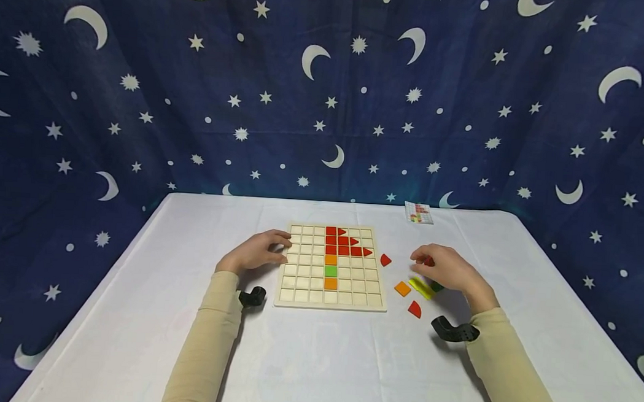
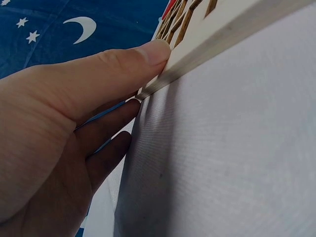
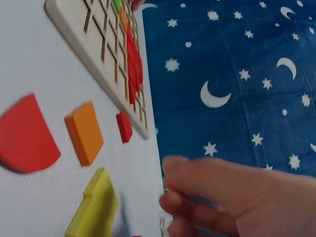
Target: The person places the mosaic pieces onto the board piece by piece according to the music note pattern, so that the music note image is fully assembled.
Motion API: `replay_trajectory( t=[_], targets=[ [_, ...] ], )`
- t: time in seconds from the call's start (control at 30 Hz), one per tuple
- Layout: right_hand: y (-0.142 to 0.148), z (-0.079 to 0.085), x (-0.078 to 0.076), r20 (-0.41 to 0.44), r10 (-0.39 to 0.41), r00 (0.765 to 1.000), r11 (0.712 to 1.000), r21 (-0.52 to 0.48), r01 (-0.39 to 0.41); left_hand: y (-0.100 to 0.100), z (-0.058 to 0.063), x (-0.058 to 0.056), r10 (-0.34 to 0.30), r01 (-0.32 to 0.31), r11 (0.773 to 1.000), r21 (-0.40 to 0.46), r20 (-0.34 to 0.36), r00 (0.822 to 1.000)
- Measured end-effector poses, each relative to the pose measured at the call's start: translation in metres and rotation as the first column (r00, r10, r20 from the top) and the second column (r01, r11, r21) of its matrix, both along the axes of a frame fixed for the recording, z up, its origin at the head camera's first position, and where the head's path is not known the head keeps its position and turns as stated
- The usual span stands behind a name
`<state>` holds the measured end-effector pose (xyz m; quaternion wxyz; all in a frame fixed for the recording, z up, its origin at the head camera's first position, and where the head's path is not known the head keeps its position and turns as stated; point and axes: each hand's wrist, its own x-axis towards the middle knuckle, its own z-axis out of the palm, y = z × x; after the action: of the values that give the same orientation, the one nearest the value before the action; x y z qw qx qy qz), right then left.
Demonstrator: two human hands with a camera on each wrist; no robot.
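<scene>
My left hand (image 1: 258, 252) rests at the left edge of a pale wooden grid board (image 1: 330, 306). In the left wrist view its thumb (image 2: 157, 52) touches the rim, with the other fingers loosely extended beside it. Red pieces (image 1: 343, 250) fill cells at the board's top, with orange (image 1: 331, 260) and green (image 1: 331, 271) squares in a column below. Over loose pieces to the right hovers my right hand (image 1: 445, 267), fingers loosely bent. A red piece (image 1: 429, 262) shows beneath its fingers; no piece appears between thumb and fingers in the right wrist view.
Beside the board lie an orange square (image 1: 402, 288), a yellow piece (image 1: 421, 287), a dark green piece (image 1: 437, 286) partly covered by my hand, and red quarter-round pieces (image 1: 415, 309). A small printed pattern card (image 1: 418, 213) lies at the table's back edge, before a star-patterned curtain (image 1: 328, 103).
</scene>
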<state>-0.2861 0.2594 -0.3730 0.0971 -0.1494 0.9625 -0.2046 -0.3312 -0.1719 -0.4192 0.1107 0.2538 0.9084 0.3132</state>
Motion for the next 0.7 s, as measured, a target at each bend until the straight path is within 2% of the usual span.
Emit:
replay_trajectory(
  t=[0.2, 0.33, 0.47, 0.7],
  targets=[
    [0.012, -0.002, -0.008, 0.011, -0.168, 0.986, 0.982, 0.09, 0.166, 0.001, 0.0, -0.001, 0.01, -0.01, 1.0, -0.004, 0.014, 1.0],
    [0.018, -0.008, -0.014, 0.042, -0.157, 0.987, 0.978, 0.144, 0.15, 0.001, 0.0, 0.0, 0.005, -0.005, 1.0, -0.003, 0.008, 1.0],
    [0.021, -0.014, -0.017, 0.039, -0.127, 0.991, 0.982, 0.146, 0.121, 0.002, 0.001, 0.001, 0.006, -0.006, 1.0, -0.002, 0.017, 1.0],
    [0.018, -0.022, -0.02, 0.011, -0.169, 0.986, 0.977, 0.132, 0.166, 0.001, 0.0, -0.001, 0.006, -0.006, 1.0, -0.003, 0.01, 1.0]
  ],
)
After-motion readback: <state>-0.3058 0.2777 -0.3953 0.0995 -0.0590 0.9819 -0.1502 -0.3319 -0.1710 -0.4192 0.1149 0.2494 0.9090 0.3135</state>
